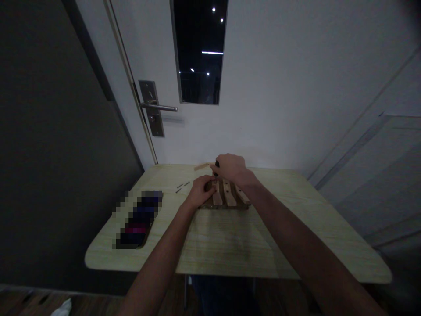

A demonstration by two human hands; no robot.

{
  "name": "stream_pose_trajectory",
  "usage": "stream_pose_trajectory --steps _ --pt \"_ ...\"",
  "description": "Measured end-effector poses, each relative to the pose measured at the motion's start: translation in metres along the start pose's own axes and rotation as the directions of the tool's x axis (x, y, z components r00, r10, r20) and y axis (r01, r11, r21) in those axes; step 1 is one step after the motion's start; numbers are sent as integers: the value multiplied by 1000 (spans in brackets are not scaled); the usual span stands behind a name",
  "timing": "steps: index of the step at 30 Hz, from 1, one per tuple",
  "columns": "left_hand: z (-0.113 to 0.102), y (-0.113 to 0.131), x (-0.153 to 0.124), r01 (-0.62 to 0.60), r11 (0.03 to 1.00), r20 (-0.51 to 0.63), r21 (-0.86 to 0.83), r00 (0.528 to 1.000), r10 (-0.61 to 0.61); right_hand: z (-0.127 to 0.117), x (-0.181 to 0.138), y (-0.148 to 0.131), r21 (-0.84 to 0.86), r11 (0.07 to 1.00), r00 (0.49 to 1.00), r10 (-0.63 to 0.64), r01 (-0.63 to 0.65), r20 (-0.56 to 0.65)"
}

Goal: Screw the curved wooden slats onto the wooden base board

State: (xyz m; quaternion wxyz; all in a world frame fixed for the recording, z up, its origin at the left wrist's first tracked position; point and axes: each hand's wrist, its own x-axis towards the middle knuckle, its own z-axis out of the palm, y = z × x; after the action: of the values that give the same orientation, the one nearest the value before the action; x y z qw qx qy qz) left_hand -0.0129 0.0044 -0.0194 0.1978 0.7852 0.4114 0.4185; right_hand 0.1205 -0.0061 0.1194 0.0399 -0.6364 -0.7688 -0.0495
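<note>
A brown wooden board lies on the table with several pale, shaped wooden strips across it; dark holes or screw heads dot the strips. My left hand is closed at the board's left side, its thumb and index finger around the leftmost strip. Above the far end of that strip, my right hand is wrapped round a black-handled screwdriver, held upright. Its tip is by my left index finger, too small to make out. Several loose screws lie left of my left hand.
A thin wooden strip lies at the table's back edge. A phone, partly blurred out, is on the left of the light wooden table. Behind the table stands a white door with a metal handle.
</note>
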Motion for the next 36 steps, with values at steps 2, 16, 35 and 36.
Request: stream_pose_trajectory --steps 2,16,35,36 --pt "0 0 0 -11 1000 5 -5 1000 11 1 0 0 21 999 999 33 -33 -13" --pt "3 9 8 73 997 -27 39 997 -71 9 0 4 53 998 999 35 -33 -36" --pt "6 14 5 46 990 -61 136 997 -38 42 -4 43 737 529 906 -216 421 -363" --pt "5 15 5 36 988 -51 149 998 -29 41 -4 41 727 549 908 -188 413 -375"
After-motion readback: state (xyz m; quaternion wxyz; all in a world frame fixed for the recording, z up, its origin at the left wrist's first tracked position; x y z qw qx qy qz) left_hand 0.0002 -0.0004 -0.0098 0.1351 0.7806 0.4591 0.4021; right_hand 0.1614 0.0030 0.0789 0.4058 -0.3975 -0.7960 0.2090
